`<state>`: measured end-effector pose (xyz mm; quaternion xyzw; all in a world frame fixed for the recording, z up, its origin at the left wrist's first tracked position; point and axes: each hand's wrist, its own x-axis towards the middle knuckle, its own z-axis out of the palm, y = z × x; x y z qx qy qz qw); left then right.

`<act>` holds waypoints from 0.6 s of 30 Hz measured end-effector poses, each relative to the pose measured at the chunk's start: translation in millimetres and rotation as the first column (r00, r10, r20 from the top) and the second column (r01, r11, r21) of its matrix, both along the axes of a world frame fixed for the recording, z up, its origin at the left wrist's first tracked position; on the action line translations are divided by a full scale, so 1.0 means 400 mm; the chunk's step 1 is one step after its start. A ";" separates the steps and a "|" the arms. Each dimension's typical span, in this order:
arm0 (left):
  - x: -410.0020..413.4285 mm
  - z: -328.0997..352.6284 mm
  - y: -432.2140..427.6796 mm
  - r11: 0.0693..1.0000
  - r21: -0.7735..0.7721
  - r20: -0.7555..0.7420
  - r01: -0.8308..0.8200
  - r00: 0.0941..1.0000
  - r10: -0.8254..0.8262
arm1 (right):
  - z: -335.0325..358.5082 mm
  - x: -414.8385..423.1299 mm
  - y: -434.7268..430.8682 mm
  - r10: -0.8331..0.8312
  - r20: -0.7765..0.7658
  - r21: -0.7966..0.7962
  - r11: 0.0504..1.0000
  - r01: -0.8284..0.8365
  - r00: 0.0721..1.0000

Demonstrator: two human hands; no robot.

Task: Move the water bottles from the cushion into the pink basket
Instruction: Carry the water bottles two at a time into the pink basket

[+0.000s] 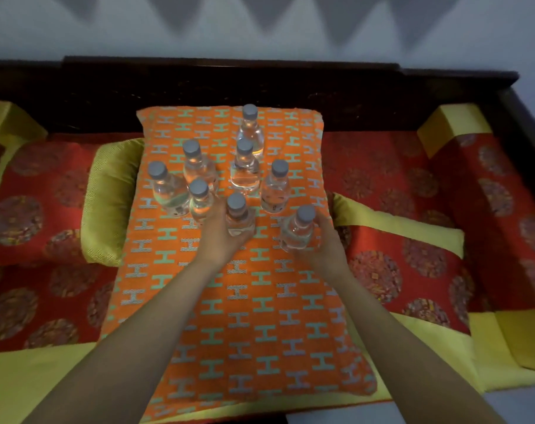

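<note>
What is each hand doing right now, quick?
The left hand grips the near middle bottle.
The right hand grips the near right bottle.

Two slim forearms (143,328), bare from the frame's lower edge to the wrists, are seen from a head-worn camera. The left hand (218,237) and right hand (326,244) are bare as well. Dim light leaves the fingers' finer detail unclear.

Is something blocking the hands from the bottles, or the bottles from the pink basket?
Nothing blocks the hands: the left hand grips the front middle bottle, and the right hand grips the front right bottle. The pink basket is out of view, so that path cannot be judged.
</note>
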<state>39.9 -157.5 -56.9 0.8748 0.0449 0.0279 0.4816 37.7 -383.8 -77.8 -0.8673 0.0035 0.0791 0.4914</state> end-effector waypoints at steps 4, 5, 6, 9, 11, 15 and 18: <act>0.010 -0.023 -0.002 0.998 0.065 0.070 0.022 0.997 -0.027 | -0.023 0.005 0.001 -0.011 0.010 0.039 0.999 0.010 1.000; 0.009 -0.029 -0.005 0.996 0.079 0.082 0.041 0.995 -0.047 | -0.026 0.006 0.003 -0.014 0.010 0.057 0.998 0.014 1.000; 0.008 -0.036 -0.008 0.994 0.091 0.088 0.062 0.994 -0.070 | -0.028 0.006 0.006 -0.018 0.008 0.069 0.997 0.018 1.000; 0.013 -0.051 -0.013 0.993 0.082 0.065 0.087 0.994 -0.093 | -0.025 0.006 0.014 -0.035 -0.002 0.094 0.995 0.035 0.999; 0.022 -0.054 -0.013 0.995 0.073 0.042 0.075 0.996 -0.078 | -0.025 0.005 0.015 -0.038 -0.004 0.106 0.994 0.038 0.999; 0.016 -0.041 -0.010 0.999 0.031 -0.007 0.037 0.999 -0.037 | -0.016 0.002 0.020 -0.056 0.004 0.126 0.990 0.055 0.998; 0.000 -0.020 -0.011 0.999 -0.046 -0.040 0.008 0.999 -0.010 | -0.018 -0.001 0.020 -0.077 -0.009 0.188 0.979 0.077 0.997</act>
